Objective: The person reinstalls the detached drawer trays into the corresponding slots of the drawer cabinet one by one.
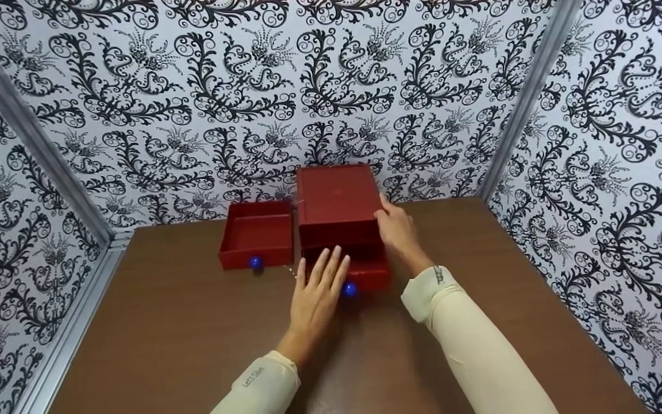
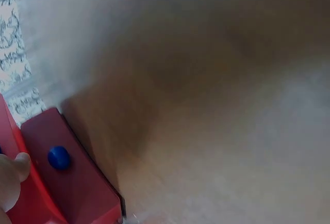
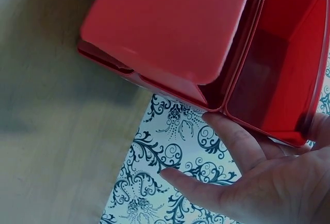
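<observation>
A red drawer cabinet stands near the back wall, its upper slot hollow. Its lower drawer sticks partway out, with a round blue knob on the front. My left hand is at the left of this drawer's front, fingers straight and pointing up. In the left wrist view its thumb lies against the red front. My right hand holds the cabinet's right side, thumb over the top edge and fingers along the side wall. Left of the cabinet sits a separate red drawer, hollow inside.
The separate drawer also has a blue knob. A thin beaded strand lies between it and my left hand. The brown table extends forward, with patterned walls behind and at both sides. Metal posts mark the corners.
</observation>
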A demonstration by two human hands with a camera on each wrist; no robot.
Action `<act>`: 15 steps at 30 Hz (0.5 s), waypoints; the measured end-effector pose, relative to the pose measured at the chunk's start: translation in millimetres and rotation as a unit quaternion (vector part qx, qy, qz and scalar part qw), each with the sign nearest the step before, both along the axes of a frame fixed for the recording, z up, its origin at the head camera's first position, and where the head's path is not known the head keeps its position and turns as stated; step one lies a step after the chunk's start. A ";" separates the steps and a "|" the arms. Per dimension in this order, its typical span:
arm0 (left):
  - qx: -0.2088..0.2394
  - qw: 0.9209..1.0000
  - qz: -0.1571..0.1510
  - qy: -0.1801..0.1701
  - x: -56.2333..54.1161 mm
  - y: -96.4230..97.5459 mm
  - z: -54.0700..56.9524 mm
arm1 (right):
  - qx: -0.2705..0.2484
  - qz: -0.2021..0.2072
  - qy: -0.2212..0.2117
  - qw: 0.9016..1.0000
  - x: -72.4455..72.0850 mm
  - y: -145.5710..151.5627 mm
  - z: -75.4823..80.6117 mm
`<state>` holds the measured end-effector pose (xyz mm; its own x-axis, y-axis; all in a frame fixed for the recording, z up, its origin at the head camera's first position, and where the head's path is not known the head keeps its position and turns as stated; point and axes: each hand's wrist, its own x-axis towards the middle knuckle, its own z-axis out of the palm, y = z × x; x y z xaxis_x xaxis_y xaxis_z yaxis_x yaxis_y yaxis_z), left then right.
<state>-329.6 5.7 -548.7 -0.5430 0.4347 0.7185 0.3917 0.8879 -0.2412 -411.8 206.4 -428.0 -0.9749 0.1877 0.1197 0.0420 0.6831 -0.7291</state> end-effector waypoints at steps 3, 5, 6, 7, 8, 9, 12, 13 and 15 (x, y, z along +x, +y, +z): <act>0.002 1.000 0.003 -0.013 -8.6 0.0 1.6 | 0.001 0.000 -0.004 1.000 0.6 -0.3 0.5; 0.000 1.000 0.007 -0.023 -13.5 0.4 2.5 | 0.001 0.000 -0.004 1.000 0.8 -0.6 0.6; -0.002 1.000 0.009 -0.029 -15.7 0.8 3.0 | 0.001 0.000 -0.002 1.000 0.8 -0.5 0.4; -0.003 0.999 0.012 -0.033 -18.0 1.2 3.2 | -0.002 0.000 -0.001 1.000 0.8 -0.5 0.1; -0.005 0.999 0.015 -0.035 -20.3 1.6 3.3 | -0.002 0.000 0.000 1.000 0.7 -0.3 -0.2; -0.003 0.999 0.016 -0.039 -22.3 2.0 3.6 | -0.002 0.001 0.001 1.000 0.6 -0.1 -0.6; 0.002 0.999 0.018 -0.045 -27.5 3.2 4.7 | -0.002 -0.001 0.001 1.000 0.1 0.5 -1.2; 0.005 0.999 0.019 -0.039 -28.3 4.2 5.2 | 0.000 -0.002 0.000 1.000 -0.2 0.6 -1.3; 0.007 1.000 0.019 -0.011 -27.0 7.6 6.7 | 0.002 -0.003 -0.001 1.000 -0.3 0.9 -1.1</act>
